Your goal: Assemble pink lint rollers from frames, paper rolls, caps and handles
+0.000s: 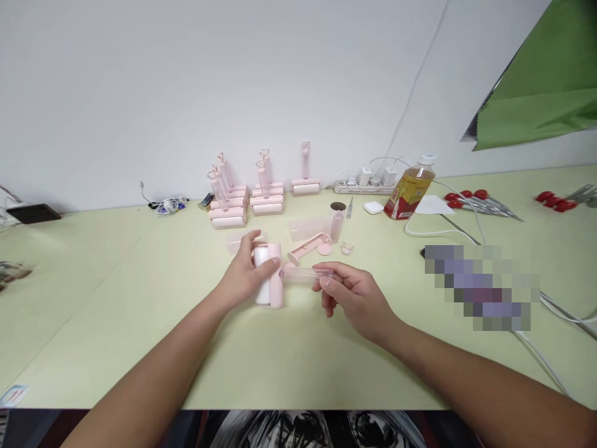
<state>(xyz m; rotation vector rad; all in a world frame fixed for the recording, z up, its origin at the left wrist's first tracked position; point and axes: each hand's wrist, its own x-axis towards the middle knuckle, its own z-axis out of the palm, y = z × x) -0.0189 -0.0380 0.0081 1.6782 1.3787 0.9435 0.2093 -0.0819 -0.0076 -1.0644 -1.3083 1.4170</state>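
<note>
My left hand (pixel 245 274) is closed around a pink and white lint roller body (pixel 268 275) standing on the pale green table (pixel 140 298). My right hand (pixel 352 295) pinches a clear plastic cover piece (pixel 305 274) and holds it against the roller's right side. Just behind lie loose pink parts: a pink handle piece (pixel 308 247), a pink tube (pixel 336 225), a small pink cap (pixel 346 248) and another clear cover (pixel 308 228).
Stacks of finished pink rollers (pixel 247 202) stand at the back by the wall. A power strip (pixel 366 182), a drink bottle (pixel 410 190), red-handled tools (pixel 476 200), white cables (pixel 550 311) and a blurred patch lie to the right.
</note>
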